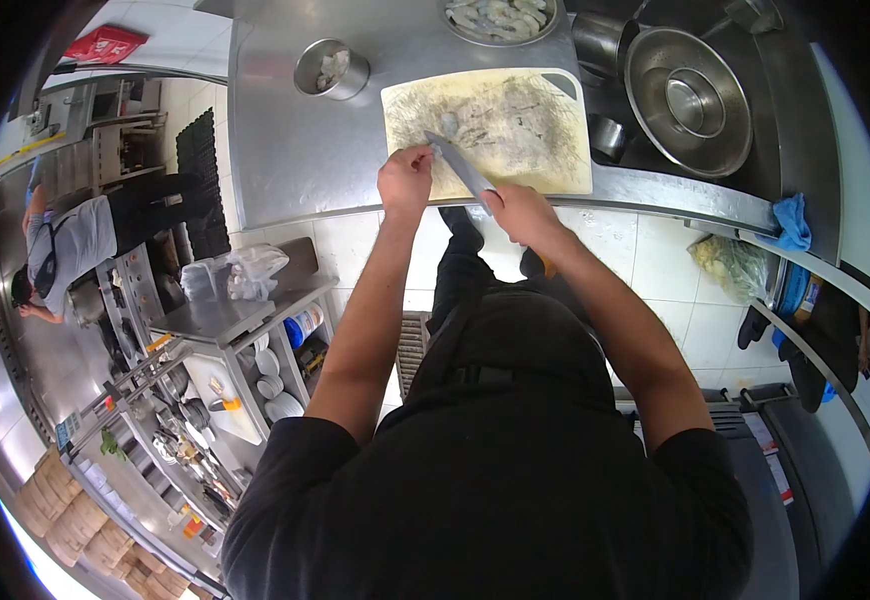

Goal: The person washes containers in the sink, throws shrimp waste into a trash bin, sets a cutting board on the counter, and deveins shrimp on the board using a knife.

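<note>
My right hand (525,214) is closed round the handle of a large knife (466,170). The blade points up and left over the near left part of a worn, pale cutting board (565,165). My left hand (407,180) is closed at the board's left edge, its fingertips beside the blade near the tip. Something small and pale seems pinched there, too small to make out. Grey, wet-looking bits (449,124) lie on the board just beyond the knife tip.
A metal pot (354,78) with pale pieces stands left of the board. Behind it is a bowl of shrimp (500,22). A large steel bowl (645,120) and a small metal cup (607,138) are at the right. Another person (85,240) works far left.
</note>
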Demonstrator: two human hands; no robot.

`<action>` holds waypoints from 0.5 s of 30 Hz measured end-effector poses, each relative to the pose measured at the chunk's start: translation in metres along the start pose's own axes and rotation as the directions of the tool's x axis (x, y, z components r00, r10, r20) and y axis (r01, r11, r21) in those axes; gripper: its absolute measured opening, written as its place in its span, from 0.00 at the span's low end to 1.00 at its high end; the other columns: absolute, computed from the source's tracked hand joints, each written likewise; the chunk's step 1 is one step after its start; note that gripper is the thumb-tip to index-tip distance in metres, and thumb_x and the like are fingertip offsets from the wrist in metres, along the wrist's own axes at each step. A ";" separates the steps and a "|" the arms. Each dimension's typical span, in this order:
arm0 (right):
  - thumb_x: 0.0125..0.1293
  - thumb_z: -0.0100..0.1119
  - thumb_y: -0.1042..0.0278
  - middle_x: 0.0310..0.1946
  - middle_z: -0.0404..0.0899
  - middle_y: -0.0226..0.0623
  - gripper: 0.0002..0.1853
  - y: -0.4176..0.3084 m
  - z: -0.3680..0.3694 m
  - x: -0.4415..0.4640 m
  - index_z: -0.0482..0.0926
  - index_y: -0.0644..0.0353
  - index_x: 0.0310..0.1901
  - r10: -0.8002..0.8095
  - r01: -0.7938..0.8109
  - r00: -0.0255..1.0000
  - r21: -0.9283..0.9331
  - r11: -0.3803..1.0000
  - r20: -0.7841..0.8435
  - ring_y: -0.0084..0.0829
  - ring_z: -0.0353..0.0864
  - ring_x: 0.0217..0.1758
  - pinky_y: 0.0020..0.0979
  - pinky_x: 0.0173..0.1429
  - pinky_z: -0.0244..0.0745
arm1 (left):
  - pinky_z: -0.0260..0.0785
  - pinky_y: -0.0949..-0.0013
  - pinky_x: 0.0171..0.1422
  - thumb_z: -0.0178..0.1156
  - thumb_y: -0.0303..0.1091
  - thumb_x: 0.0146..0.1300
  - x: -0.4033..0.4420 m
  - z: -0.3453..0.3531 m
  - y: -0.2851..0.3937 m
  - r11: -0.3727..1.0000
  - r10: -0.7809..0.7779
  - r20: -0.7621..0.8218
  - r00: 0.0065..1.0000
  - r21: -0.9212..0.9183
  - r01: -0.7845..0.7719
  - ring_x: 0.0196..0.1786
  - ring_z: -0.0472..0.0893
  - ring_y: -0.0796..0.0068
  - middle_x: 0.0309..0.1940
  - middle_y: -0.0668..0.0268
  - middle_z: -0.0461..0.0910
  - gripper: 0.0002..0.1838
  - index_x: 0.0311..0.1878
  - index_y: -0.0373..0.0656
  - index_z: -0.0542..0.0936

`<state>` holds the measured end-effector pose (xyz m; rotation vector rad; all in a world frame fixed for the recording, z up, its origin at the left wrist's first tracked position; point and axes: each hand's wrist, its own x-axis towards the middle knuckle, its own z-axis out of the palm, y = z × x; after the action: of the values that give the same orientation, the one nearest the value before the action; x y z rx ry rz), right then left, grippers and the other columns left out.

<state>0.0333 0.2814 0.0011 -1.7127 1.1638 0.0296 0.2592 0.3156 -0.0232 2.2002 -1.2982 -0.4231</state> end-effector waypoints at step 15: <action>0.79 0.51 0.49 0.31 0.86 0.55 0.25 -0.011 0.002 -0.004 0.85 0.67 0.40 0.038 -0.040 0.998 0.039 0.998 0.046 0.57 0.87 0.39 0.54 0.48 0.79 | 0.81 0.67 0.47 0.72 0.34 0.64 0.000 -0.001 -0.005 0.998 -0.059 0.054 0.997 -0.029 0.061 0.37 0.90 0.70 0.36 0.61 0.91 0.08 0.45 0.45 0.91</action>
<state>0.0401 0.2856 0.0099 -1.6460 1.1572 0.0686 0.2638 0.3177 -0.0251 2.2206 -1.2474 -0.5240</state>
